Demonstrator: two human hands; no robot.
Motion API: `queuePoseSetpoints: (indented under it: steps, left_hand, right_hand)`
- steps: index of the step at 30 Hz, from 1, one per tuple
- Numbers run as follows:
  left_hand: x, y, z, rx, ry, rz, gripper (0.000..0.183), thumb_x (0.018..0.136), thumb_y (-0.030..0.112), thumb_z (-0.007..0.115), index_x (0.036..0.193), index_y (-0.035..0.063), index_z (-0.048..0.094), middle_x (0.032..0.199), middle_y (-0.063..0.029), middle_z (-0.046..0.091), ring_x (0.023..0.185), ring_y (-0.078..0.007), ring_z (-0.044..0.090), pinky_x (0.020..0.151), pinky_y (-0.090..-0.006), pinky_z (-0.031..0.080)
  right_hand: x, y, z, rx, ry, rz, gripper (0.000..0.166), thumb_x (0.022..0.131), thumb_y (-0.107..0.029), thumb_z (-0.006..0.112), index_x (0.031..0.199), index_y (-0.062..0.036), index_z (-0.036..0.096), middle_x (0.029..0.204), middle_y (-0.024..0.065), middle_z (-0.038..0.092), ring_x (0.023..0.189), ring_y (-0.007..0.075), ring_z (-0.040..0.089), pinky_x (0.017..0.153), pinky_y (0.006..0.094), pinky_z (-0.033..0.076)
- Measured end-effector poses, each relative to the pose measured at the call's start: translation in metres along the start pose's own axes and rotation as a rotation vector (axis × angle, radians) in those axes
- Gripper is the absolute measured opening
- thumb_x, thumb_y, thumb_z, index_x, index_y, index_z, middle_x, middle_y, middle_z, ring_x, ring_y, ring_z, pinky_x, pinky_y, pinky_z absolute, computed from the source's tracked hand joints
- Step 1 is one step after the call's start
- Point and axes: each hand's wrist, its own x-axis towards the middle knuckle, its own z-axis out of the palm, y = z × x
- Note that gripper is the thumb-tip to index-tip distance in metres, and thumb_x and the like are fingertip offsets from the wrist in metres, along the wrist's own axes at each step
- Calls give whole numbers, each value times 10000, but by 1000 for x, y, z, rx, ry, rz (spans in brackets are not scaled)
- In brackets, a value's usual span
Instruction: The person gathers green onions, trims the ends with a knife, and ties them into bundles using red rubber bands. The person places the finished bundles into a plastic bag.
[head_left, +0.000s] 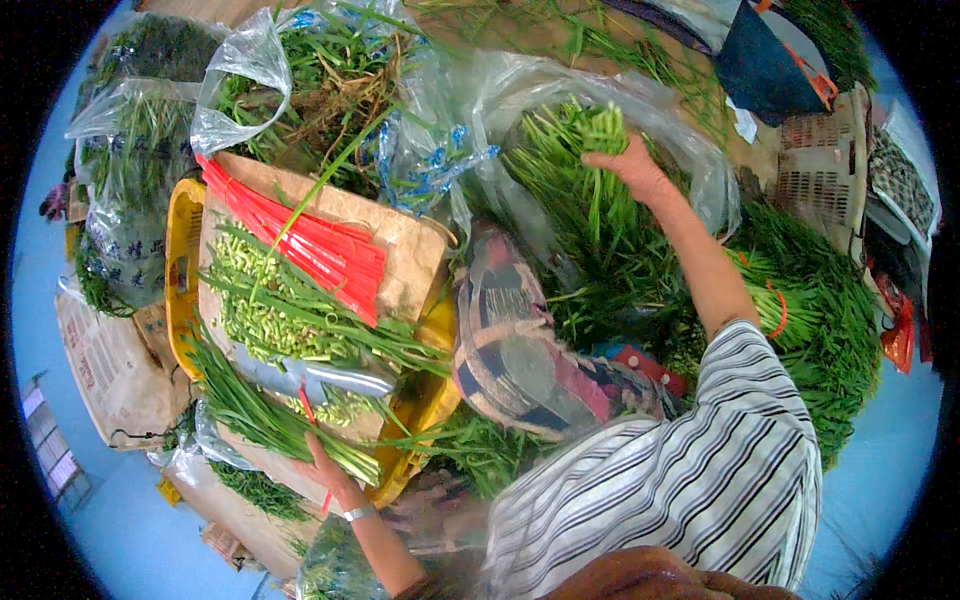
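My left hand is closed round the stem end of a bunch of long green leaf vegetables, at the near edge of the board. A thin red tie crosses this bunch. My right hand grips a bunch of green stems above the open clear plastic bag, with the cut ends upward. Flat red ties lie fanned on the board beside many short cut stem pieces and loose leaves. Among them lies a shiny grey metal object, partly covered.
The board rests on a yellow plastic crate. Bags of greens stand at left, another bag behind the board. Heaped greens with a red-tied bunch lie right, near a pale slatted basket. My patterned clothing shows between.
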Motion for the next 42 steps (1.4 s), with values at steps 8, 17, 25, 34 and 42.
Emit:
queuePoseSetpoints:
  steps: [8, 17, 25, 34, 42]
  left_hand:
    - [8, 1, -3, 216, 55, 89, 629, 835, 236, 638, 1301, -102, 382, 1251, -222, 497, 1061, -291, 509, 942, -384, 384]
    - [5, -5, -12, 347, 97, 121, 908, 739, 516, 669, 1317, -103, 344, 1247, -296, 455, 1122, -412, 434, 958, -478, 342]
    - [3, 19, -30, 819, 92, 59, 989, 749, 552, 639, 1374, -93, 226, 1366, -276, 338, 1232, -432, 343, 1005, -487, 302]
    - [-121, 226, 141, -156, -585, 846, 681, 800, 100, 598, 1378, -52, 271, 1421, -237, 307, 1334, -325, 285, 1100, -379, 215]
    - [-164, 279, 239, -620, -1415, 651, 364, 882, 188, 550, 1196, 6, 521, 1029, -166, 623, 934, -223, 590, 854, -334, 447]
  right_hand:
    - [-17, -8, -29, -327, -29, -236, 333, 724, -90, 745, 1030, -41, 625, 959, 30, 656, 854, 140, 610, 812, 316, 481]
    - [-43, -102, -21, -557, -174, -506, 355, 697, -111, 764, 1021, -46, 635, 929, 19, 666, 849, 144, 611, 792, 313, 487]
    - [-89, -164, -8, -212, -315, -385, 444, 695, -60, 771, 1097, -57, 580, 999, 16, 626, 916, 126, 586, 832, 302, 473]
    - [-136, -200, -4, 67, -536, -242, 557, 612, -89, 760, 1123, -64, 539, 970, 50, 605, 901, 190, 593, 795, 364, 490]
    - [-186, -227, 0, 201, -737, -103, 712, 555, -93, 742, 1210, -87, 462, 883, 76, 578, 731, 222, 570, 615, 354, 467]
